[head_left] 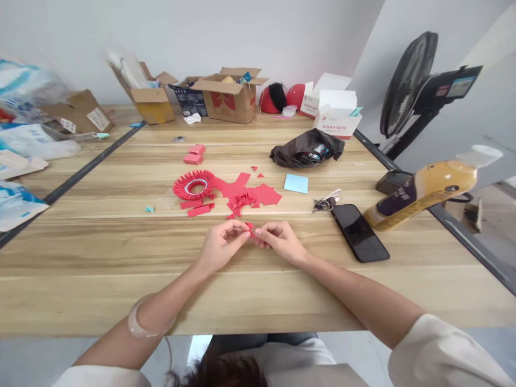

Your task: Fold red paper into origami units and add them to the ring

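Observation:
Between my two hands is a small piece of red paper [250, 229], partly covered by the fingers. My left hand [223, 241] pinches its left side. The right side is pinched by my right hand [281, 240]. Just beyond the hands lies a pile of folded red paper pieces [243, 203] on flat red paper sheets [268, 194]. A ring of folded red paper [193, 184] with a pale blue inner edge sits to the left. In front of it lie red paper strips [200, 210], and behind it red paper stacks [194, 155].
To the right are a blue sticky note pad [296, 183], keys [324, 203], a black phone [360, 233] and a tall yellow bottle [423, 188]. A black plastic bag [307, 149] lies farther back. Cardboard boxes [229, 99] line the wall. A fan [409, 85] stands beyond the right edge.

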The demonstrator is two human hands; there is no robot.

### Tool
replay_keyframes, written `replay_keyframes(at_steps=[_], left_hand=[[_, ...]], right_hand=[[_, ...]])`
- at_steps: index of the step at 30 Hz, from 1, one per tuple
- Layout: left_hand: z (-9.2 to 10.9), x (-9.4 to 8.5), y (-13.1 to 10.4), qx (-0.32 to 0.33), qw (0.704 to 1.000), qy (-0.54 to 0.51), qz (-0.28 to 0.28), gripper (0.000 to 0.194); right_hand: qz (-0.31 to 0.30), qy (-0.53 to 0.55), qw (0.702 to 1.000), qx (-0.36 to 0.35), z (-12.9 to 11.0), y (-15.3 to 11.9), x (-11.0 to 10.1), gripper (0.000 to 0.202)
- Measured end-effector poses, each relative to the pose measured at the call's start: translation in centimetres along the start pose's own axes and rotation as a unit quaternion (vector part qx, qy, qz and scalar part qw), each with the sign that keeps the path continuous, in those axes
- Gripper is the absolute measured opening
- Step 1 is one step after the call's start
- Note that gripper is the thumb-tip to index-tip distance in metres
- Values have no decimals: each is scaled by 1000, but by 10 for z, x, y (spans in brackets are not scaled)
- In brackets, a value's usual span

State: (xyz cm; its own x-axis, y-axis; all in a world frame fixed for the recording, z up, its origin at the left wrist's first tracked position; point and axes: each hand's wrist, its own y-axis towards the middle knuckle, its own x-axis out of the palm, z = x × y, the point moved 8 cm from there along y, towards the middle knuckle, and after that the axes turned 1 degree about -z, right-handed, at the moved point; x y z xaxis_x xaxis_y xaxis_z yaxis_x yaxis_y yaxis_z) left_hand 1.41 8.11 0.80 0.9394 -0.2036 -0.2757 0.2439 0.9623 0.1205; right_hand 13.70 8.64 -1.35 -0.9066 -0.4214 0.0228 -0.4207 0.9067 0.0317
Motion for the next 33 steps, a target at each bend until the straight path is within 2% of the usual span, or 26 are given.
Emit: replay_keyframes(at_steps=[3, 6, 11, 16, 18, 21, 26, 30, 33], left_hand=[[7, 9, -1, 19, 997, 52, -54, 9], [10, 14, -2, 32, 992, 88, -89, 10], [5, 5, 0, 21, 995, 84, -41, 9], [-6, 1, 1, -21, 1000, 2, -22, 13], [-8, 0, 2, -42, 999, -28, -11, 13], [-11, -2, 3, -83, 994, -72, -3, 14], [-22, -2, 3, -140, 978, -157, 1, 16], [-28, 1, 3, -160, 971, -178, -16, 17], [-25, 2, 3, -152, 976, -152, -27, 18]], right_hand=[[28, 33, 999, -4, -1, 1, -5, 23], [16, 64, 998, -2, 0, 3, -3, 20], [24, 85, 996, 28, 3, 3, -2, 18], [14, 104, 994, 10, 3, 1, 2, 18], [18, 77, 997, -22, 0, 0, 1, 15], [17, -31, 996, -81, -8, -3, -1, 12], [-14, -224, 957, -187, -24, -9, 2, 20], [-43, -266, 931, -246, -29, -11, 4, 22], [-41, -257, 935, -239, -29, -10, 2, 21]])
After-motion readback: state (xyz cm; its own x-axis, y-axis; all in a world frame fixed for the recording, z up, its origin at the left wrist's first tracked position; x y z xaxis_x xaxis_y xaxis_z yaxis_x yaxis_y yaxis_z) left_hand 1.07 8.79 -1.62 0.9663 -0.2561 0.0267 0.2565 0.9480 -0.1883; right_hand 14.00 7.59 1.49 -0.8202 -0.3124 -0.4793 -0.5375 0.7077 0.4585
